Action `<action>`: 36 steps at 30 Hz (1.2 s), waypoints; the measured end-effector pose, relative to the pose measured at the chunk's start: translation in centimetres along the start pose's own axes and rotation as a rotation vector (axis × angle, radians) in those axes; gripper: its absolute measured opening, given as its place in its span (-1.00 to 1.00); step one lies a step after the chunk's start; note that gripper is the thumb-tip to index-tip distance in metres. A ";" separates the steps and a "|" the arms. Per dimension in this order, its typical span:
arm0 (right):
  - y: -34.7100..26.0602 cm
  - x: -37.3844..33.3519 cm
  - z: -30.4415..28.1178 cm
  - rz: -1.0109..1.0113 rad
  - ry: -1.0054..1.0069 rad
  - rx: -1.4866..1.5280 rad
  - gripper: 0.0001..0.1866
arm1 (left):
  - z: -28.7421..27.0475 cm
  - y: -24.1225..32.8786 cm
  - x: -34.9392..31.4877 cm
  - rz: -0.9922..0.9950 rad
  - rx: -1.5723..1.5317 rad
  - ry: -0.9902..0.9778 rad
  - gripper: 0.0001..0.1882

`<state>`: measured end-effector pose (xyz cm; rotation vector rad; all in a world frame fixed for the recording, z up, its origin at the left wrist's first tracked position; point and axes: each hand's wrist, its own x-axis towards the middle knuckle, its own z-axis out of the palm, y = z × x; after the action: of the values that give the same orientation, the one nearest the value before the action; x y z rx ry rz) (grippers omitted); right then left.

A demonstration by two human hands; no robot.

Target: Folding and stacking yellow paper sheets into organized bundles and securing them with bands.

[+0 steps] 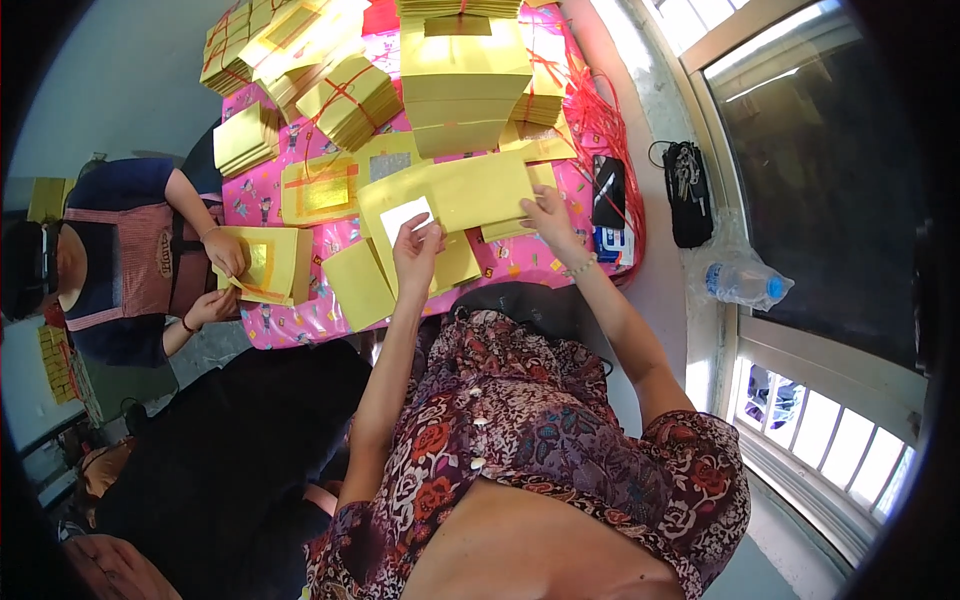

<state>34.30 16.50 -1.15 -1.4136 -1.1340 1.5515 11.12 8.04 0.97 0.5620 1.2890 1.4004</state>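
A long sheet of yellow paper (470, 192) lies slanted in front of me, with a bright white-looking square (402, 217) at its left end. My left hand (418, 248) has its fingers bent together at the sheet's lower left edge, over the square's corner. At the right end, the thumb and fingers of my right hand (547, 217) close on the paper's edge. Other yellow sheets (360, 283) lie partly under it. Behind stands a tall stack of yellow paper (465, 95), and a sheet with a silver square (390, 165) shows beside it.
Several red-tied yellow bundles (350, 100) crowd the far side of the pink tablecloth (262, 328). At left, a co-worker's hands (222, 262) handle sheets with a gold square (262, 262). On the right are red string (610, 130), a phone (607, 190) and a bottle (740, 283).
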 end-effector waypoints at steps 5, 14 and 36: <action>1.8 0.4 -3.9 -0.043 0.077 -0.065 -0.66 | -3.1 -1.7 -0.7 0.045 0.200 -0.005 -0.72; 3.7 0.5 -4.3 -0.220 0.279 -0.866 -0.65 | -7.1 -4.4 -1.6 0.081 0.273 0.042 -0.77; -2.1 -4.3 7.1 -0.748 -0.720 -1.132 -0.59 | -6.9 0.7 -4.4 0.346 1.208 -0.265 -0.49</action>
<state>27.73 12.27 2.30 -0.7291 -2.8542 0.8037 6.10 1.50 0.93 1.7696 1.7791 0.6068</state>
